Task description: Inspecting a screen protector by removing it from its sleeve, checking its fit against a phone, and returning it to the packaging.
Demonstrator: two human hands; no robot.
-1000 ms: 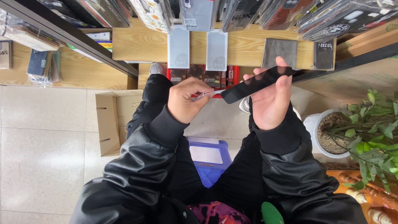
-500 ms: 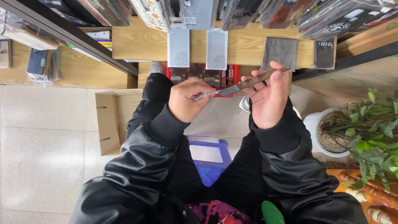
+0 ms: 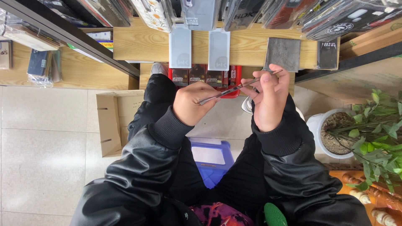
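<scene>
My left hand point(image 3: 193, 104) and my right hand point(image 3: 268, 98) hold a thin flat dark slab point(image 3: 234, 88), like a phone or its case, between them at chest height. It is turned edge-on to me, so it shows only as a narrow grey strip. The left fingers are curled around its near end. The right fingers and thumb pinch its far end. Both arms are in black jacket sleeves, and my legs in black trousers are spread below.
A wooden shelf point(image 3: 142, 44) ahead carries hanging phone cases point(image 3: 180, 46) and red boxes point(image 3: 201, 76) lower down. An open cardboard box point(image 3: 113, 121) lies on the tiled floor at left. A blue stool point(image 3: 211, 157) is under me. A potted plant point(image 3: 339, 134) stands at right.
The dark slab has turned from showing its broad black face to edge-on. Both hands have kept their grip and stayed nearly in place.
</scene>
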